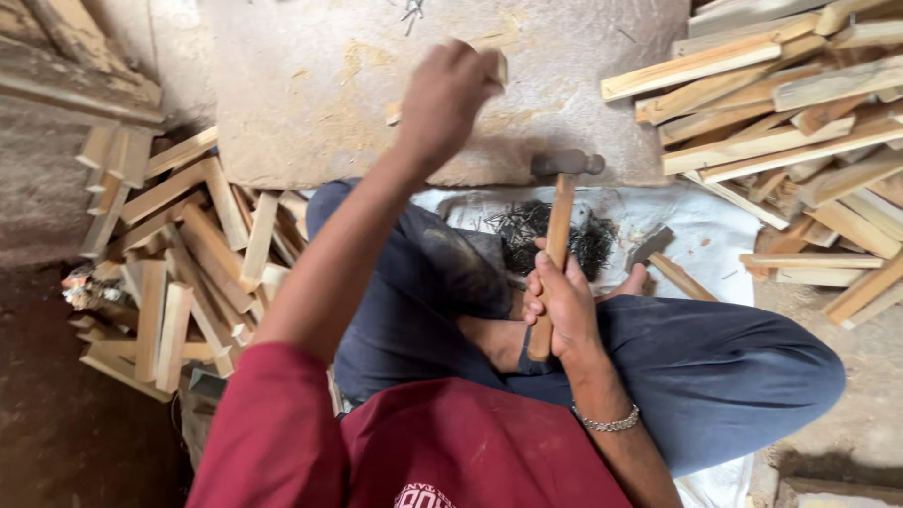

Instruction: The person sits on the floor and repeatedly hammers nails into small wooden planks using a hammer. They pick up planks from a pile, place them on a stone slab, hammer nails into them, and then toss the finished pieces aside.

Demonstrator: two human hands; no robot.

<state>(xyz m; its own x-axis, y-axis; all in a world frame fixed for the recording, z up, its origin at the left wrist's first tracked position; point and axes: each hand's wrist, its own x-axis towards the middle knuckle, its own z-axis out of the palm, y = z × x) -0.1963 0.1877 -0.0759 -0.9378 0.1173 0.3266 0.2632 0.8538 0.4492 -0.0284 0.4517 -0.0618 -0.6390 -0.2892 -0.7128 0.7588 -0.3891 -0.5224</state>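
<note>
Head view: a hammer [557,246] was clasped in the right hand [562,303], a wood piece [496,68] pinched by the left hand [444,99]; steadier holding was advisable.

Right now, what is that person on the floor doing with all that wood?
A person sits cross-legged on the floor. Their right hand holds a wooden-handled hammer upright above a dark pile of nails on a white sheet. Their left hand grips a small piece of wood over a flat stone slab. Cut wooden strips lie heaped on the left, and another pile of sticks on the right.
</note>
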